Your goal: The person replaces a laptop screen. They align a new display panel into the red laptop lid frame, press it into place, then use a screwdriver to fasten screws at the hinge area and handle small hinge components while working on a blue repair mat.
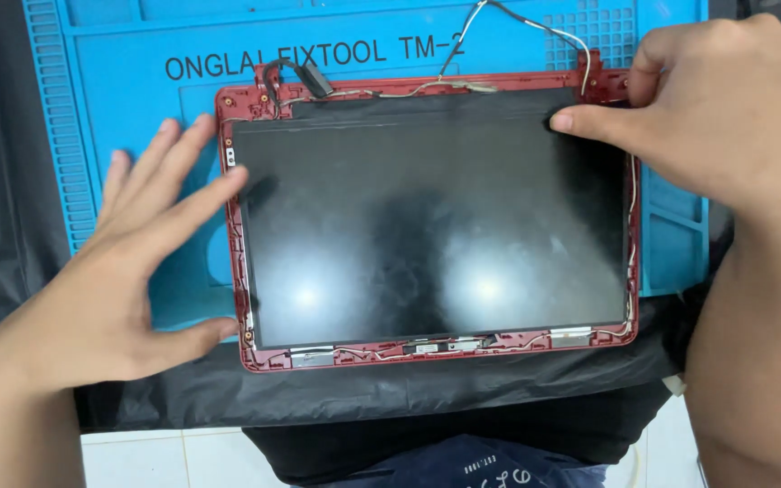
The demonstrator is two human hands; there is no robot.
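one screen panel (436, 226) (red-framed), one blue mat (119, 81), two hands (110, 280)

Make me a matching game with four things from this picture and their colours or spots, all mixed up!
Things:
1. screen panel
2. lid frame
3. work mat
4. right hand

Descriptions:
A. blue, under everything
B. dark and shiny, in the middle
C. fingertip on the panel's top right corner
D. red, around the panel

Pairs: 1-B, 2-D, 3-A, 4-C
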